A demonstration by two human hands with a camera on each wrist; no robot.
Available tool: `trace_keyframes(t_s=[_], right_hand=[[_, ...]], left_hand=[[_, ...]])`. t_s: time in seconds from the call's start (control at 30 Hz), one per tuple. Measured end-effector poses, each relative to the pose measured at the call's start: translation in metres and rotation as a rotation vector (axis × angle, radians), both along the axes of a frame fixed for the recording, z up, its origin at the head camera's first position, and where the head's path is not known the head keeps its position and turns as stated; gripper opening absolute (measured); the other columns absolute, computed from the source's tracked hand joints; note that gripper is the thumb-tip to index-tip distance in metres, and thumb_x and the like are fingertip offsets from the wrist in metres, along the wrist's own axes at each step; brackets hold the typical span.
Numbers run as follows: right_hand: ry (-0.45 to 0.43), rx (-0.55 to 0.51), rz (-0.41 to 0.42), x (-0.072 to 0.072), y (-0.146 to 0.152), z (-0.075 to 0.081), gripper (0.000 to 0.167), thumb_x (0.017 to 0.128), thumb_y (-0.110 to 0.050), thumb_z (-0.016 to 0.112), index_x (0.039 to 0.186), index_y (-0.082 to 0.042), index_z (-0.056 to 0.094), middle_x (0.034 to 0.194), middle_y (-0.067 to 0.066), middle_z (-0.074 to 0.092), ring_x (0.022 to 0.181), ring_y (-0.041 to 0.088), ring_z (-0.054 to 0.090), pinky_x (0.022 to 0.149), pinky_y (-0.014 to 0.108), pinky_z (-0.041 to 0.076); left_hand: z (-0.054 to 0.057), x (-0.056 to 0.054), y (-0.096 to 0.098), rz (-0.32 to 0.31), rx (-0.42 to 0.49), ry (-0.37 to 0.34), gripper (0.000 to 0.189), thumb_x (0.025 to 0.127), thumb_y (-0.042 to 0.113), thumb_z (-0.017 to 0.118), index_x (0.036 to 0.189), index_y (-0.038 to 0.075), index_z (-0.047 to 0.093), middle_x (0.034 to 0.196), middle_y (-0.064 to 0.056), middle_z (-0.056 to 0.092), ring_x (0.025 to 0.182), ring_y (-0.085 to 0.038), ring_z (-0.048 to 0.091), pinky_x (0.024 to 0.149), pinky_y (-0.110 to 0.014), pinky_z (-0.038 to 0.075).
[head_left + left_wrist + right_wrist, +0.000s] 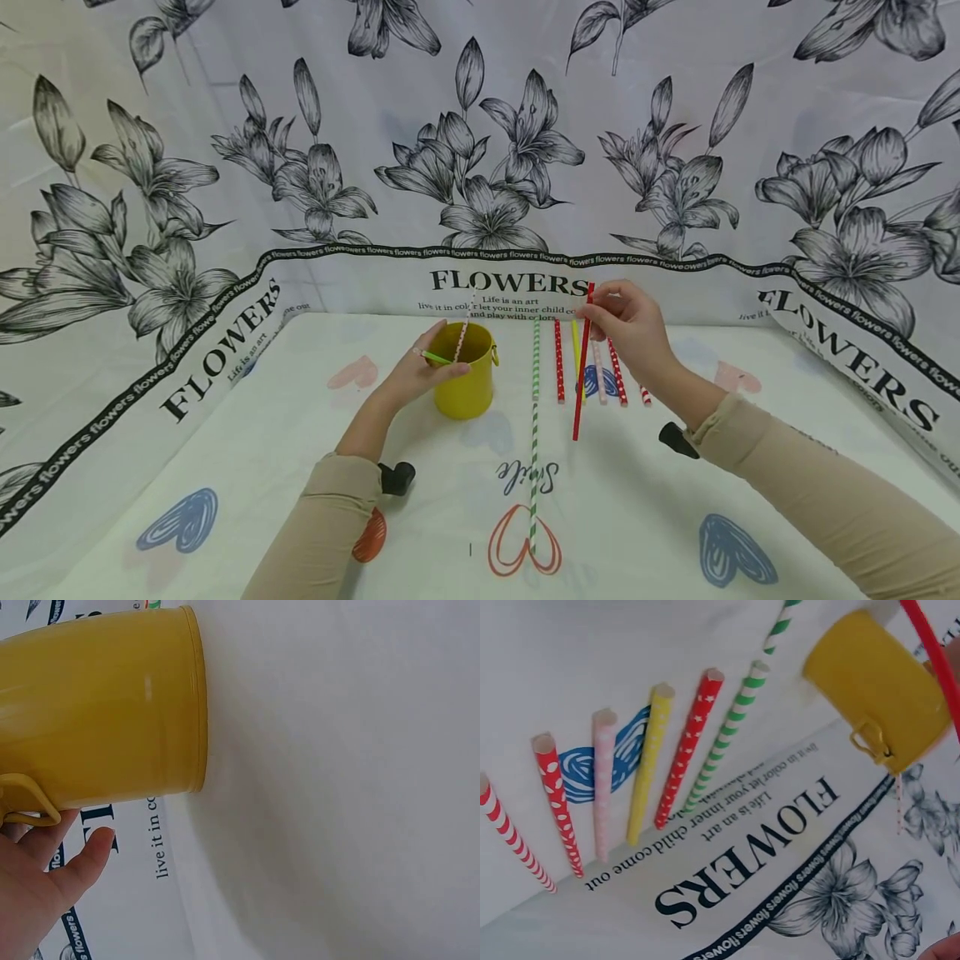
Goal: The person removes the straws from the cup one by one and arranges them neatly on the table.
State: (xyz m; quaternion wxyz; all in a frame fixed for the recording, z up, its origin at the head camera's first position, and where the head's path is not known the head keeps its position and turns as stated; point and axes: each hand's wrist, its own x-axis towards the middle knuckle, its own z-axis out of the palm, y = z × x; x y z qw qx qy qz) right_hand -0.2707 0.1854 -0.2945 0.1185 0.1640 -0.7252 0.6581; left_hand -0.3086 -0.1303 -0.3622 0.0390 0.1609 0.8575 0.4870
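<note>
My left hand (422, 371) holds a yellow bucket (467, 396) at its near-left side, thumb by the rim. A white straw with dark dots (462, 332) stands in the bucket. A green straw (435, 357) leans at the rim beside the thumb. The left wrist view shows the bucket (105, 712) close up, with fingers partly hidden behind it. My right hand (626, 321) pinches a plain red straw (582, 375) near its top. It hangs nearly upright over the table, also crossing the right wrist view's edge as a red straw (934, 660).
Several patterned paper straws lie in a row: green-striped (724, 739), red with stars (690, 750), yellow (651, 761), pink (604, 787), red-dotted (557, 802) and red-striped (514, 832). Another green-striped straw (533, 483) points toward me. A flower-printed cloth (360, 287) rises behind the table.
</note>
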Motion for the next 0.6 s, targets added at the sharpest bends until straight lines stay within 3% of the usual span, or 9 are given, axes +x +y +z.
trace_keyframes(t_s=[0.13,0.3,0.6], right_hand=[[-0.015,0.121,-0.022,-0.002,0.003,-0.008,0.03,0.094,-0.009,0.065,0.121,0.002,0.059,0.101,0.004,0.064,0.082,0.018,0.058,0.071,0.018,0.053],[-0.037,0.265,0.012,-0.003,0.009,-0.019,0.05,0.09,-0.008,0.07,0.137,-0.004,0.053,0.113,0.016,0.059,0.087,0.022,0.055,0.07,0.018,0.052],[-0.057,0.393,0.082,0.0,0.015,-0.049,0.058,0.087,-0.01,0.073,0.14,-0.003,0.049,0.116,0.016,0.058,0.088,0.029,0.055,0.065,0.022,0.049]], left_hand=[[0.0,0.0,0.0,0.01,-0.012,-0.004,0.1,0.084,0.042,0.075,0.156,0.01,0.013,0.156,-0.019,0.024,0.141,-0.038,0.026,0.113,-0.055,0.023],[0.0,0.0,0.001,0.013,-0.016,-0.008,0.1,0.084,0.041,0.075,0.156,0.011,0.013,0.156,-0.018,0.024,0.141,-0.038,0.025,0.113,-0.054,0.023],[-0.004,-0.003,-0.001,0.003,0.007,-0.004,0.098,0.085,0.037,0.075,0.156,0.01,0.014,0.156,-0.018,0.025,0.142,-0.039,0.024,0.113,-0.056,0.021]])
